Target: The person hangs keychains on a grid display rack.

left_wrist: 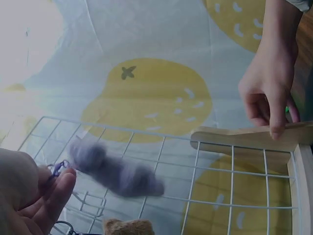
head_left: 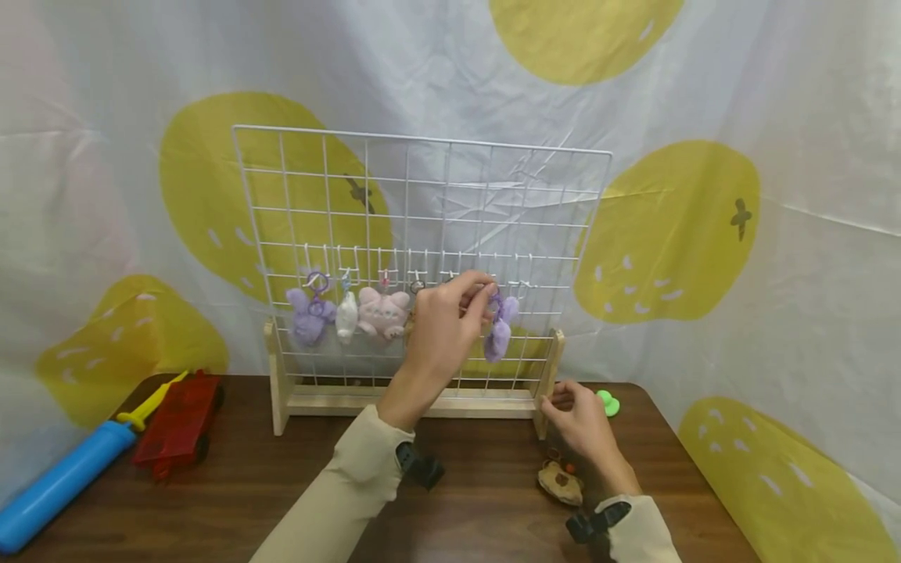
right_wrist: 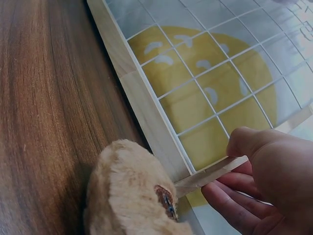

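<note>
My left hand (head_left: 443,332) pinches the purple ring of a purple plush keychain (head_left: 498,336) in front of the white wire grid rack (head_left: 408,188). In the left wrist view that plush (left_wrist: 115,169) looks blurred and dangles from the fingertips. My right hand (head_left: 580,418) grips the right wooden upright (head_left: 552,363) of the rack, thumb on one side and fingers on the other in the right wrist view. Other plush keychains hang on hooks to the left: a purple one (head_left: 310,317), a white one (head_left: 346,317) and a pink one (head_left: 382,313). My left hand partly covers a brown one.
A brown plush keychain (head_left: 561,483) lies on the wooden table (head_left: 486,500) below my right hand. Behind that hand is a bright green object (head_left: 608,403). At left lie a red toy cart (head_left: 179,422) and a blue tube with a yellow handle (head_left: 66,477). A patterned curtain hangs behind.
</note>
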Motion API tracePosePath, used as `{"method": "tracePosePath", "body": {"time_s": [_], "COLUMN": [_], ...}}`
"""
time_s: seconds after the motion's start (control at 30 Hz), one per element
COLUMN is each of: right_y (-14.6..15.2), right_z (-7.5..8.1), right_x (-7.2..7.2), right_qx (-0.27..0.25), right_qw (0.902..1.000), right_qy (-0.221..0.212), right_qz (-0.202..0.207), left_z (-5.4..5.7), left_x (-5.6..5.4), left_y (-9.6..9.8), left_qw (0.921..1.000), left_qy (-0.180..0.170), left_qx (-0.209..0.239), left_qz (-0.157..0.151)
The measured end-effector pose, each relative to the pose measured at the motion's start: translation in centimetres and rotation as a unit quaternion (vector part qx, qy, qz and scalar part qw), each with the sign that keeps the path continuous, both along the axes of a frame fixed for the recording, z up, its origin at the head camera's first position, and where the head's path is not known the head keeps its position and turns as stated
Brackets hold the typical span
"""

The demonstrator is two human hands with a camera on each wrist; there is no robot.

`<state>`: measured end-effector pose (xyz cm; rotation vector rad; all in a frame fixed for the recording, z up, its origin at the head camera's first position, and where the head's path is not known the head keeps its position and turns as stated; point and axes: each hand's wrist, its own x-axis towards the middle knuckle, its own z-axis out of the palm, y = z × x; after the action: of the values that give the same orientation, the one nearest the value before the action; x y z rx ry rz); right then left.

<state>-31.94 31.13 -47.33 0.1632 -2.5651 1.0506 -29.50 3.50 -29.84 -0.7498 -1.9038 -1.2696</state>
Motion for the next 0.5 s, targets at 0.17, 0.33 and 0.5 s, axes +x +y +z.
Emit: {"method": "tracePosePath", "body": {"time_s": [0.17,0.33,0.5], "right_y": [0.04,0.03,-0.05], "right_z": [0.01,-0.02,0.07], "right_x": [0.0,-0.02,-0.07], "right_qx": [0.0,-0.002,-0.002], "right_qw": [1.0,1.0,1.0], "right_qy": [0.001,-0.001,-0.005], "right_qz": [0.001,0.0,0.0], "left_z": [0.44,0.39,0.16], "left_x": [0.03,-0.13,-0.38], "left_y": [0.36,0.76,0.77], "left_qw": [0.999,0.9965,0.9938], "left_qy": [-0.033,-0.047,-0.037], "left_qx": [-0.003,-0.022,-0.035], "left_qz": [0.028,0.065,0.098]}}
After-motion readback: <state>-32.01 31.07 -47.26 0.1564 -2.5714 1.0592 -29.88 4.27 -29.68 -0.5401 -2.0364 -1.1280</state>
